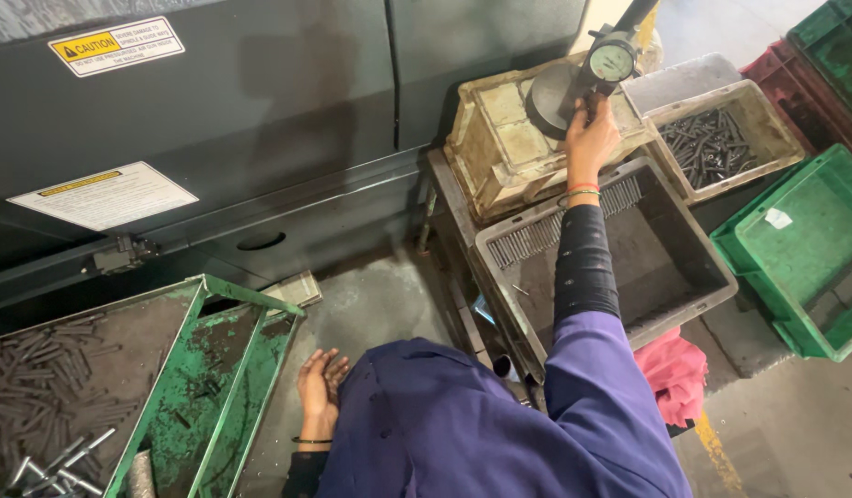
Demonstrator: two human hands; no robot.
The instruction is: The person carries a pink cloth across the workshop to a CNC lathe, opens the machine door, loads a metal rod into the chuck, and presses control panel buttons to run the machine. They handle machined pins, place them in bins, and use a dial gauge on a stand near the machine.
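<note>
Two hands in view, both bare, both reaching out of blue sleeves. Right hand point(589, 138) raised toward upper centre-right of frame, fingers point(595, 103) closed around the stem of a dial gauge point(612, 61); round pale dial face just above the knuckles. Gauge stand resting on a dark round base point(548, 100) atop an upturned beige crate point(500, 138). Coloured bands seen at the right wrist, patterned dark undersleeve down the forearm.

Left hand point(320, 380) low at bottom centre, palm up, fingers loosely curled and half open, gripping nothing; back of hand lying on the floor point(380, 304) just beside a green metal tray point(218, 369).

Below the right forearm: grey plastic bin point(693, 277) with a row of slim metal pins point(536, 235) lined along its far wall. Further right, beige bin of dark screws point(712, 143). Green crate point(799, 249) at right edge. Pink cloth point(675, 369) on the floor near the elbow. Loose metal rods point(38, 387) heaped in the tray's left compartment, lower left. Dark machine housing point(260, 111) filling upper left, carrying two printed warning labels. Stained concrete floor, with a worn yellow line at lower right.
</note>
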